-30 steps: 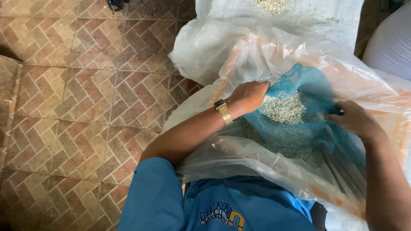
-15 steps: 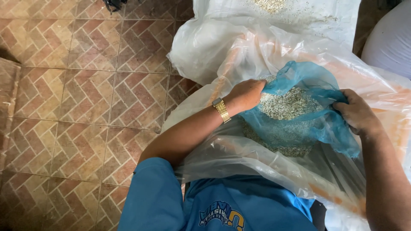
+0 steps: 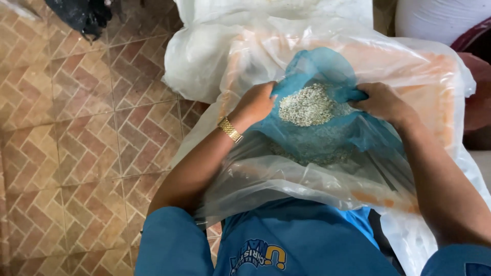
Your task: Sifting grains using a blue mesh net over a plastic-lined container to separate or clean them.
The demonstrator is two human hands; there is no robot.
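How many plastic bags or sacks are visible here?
3, maybe more hidden. The blue bag of grain, held by the left hand and right hand; the clear sack around it; another white sack behind.

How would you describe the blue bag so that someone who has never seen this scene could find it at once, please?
Start at the big clear plastic sack that fills the right side above the patterned tile floor. Inside its open mouth, between the left hand and the right hand, sits the blue bag. It is the only blue, thin bag there, holding a mound of pale grains.
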